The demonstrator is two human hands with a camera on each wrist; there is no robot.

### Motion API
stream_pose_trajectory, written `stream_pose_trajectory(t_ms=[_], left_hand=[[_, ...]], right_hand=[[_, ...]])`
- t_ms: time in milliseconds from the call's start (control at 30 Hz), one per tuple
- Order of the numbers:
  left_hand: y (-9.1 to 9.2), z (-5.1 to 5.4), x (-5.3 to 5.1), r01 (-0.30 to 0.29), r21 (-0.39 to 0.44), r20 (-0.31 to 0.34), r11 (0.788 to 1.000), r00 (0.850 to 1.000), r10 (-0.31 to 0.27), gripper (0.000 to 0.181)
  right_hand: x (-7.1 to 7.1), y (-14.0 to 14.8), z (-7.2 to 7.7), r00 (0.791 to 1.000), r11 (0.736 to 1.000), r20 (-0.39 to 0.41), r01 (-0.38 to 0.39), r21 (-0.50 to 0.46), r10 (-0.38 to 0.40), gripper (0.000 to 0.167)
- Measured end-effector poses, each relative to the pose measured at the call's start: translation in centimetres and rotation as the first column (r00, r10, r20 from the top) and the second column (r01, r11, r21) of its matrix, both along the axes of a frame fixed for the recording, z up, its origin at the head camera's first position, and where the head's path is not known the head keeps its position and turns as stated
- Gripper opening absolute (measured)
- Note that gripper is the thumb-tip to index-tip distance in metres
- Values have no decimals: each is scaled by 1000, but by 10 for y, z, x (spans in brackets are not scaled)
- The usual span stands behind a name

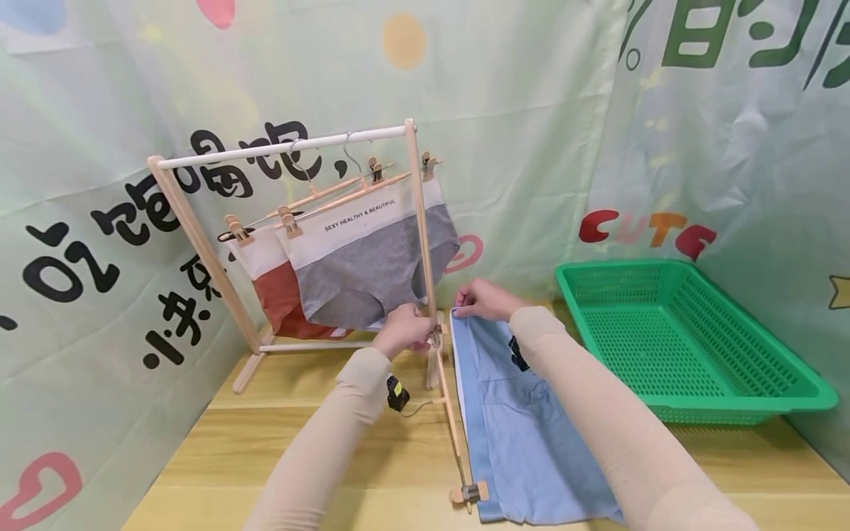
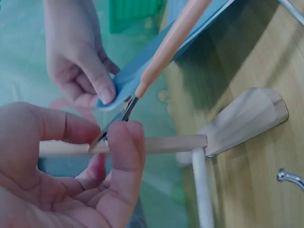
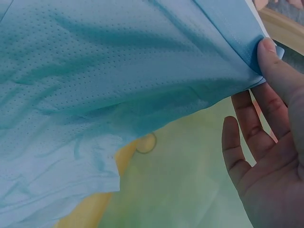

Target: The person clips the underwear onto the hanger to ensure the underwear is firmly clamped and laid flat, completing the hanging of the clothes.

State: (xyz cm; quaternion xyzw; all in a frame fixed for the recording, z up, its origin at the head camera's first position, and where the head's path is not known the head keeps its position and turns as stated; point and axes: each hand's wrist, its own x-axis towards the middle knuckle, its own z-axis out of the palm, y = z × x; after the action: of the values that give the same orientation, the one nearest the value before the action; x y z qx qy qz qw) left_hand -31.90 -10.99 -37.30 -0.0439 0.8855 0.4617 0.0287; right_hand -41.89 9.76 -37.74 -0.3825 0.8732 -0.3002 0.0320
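Observation:
My right hand (image 1: 490,300) pinches the far waistband corner of a pair of light blue underpants (image 1: 531,428) between thumb and fingers; in the right wrist view its other fingers are spread apart. The blue cloth (image 3: 95,95) is perforated with small dots. Beside the waistband is a wooden clip hanger (image 1: 451,422), its metal hook toward the left. My left hand (image 1: 403,330) pinches the clip (image 1: 438,331) at the hanger's far end. In the left wrist view the waistband corner is close to this clip; the clip's mouth is partly hidden. The near clip (image 1: 469,493) overlaps the waistband's near end.
A wooden rack (image 1: 422,221) with a white top bar stands behind my left hand. Grey underpants (image 1: 372,258) and rust-red underpants (image 1: 275,295) hang from it on clip hangers. A green basket (image 1: 664,332) stands at the right, near the printed curtain.

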Motion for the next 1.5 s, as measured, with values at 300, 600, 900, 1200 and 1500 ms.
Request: stream_pose_trajectory(t_ms=[300,600,900,1200,1500], left_hand=[[-25,-13,-15,39,476,155,878,980,-127,24],[-33,-17,-16,62,389,222,919,962,-158,29],[-27,-26,-14,11,348,88,937,995,-45,21],[-24,-29,-17,-38,381,35,924,999,26,18],[-20,-28,-19,-17,362,8,932,1000,15,14]], right_hand=[[0,0,1,1000,1000,25,2,7,-2,13],[0,-2,1,999,1000,43,1,15,-2,12],[0,-4,1,999,1000,53,2,23,-3,11],[2,-4,5,999,1000,45,-6,26,4,11],[2,-4,9,999,999,35,-14,36,13,12]])
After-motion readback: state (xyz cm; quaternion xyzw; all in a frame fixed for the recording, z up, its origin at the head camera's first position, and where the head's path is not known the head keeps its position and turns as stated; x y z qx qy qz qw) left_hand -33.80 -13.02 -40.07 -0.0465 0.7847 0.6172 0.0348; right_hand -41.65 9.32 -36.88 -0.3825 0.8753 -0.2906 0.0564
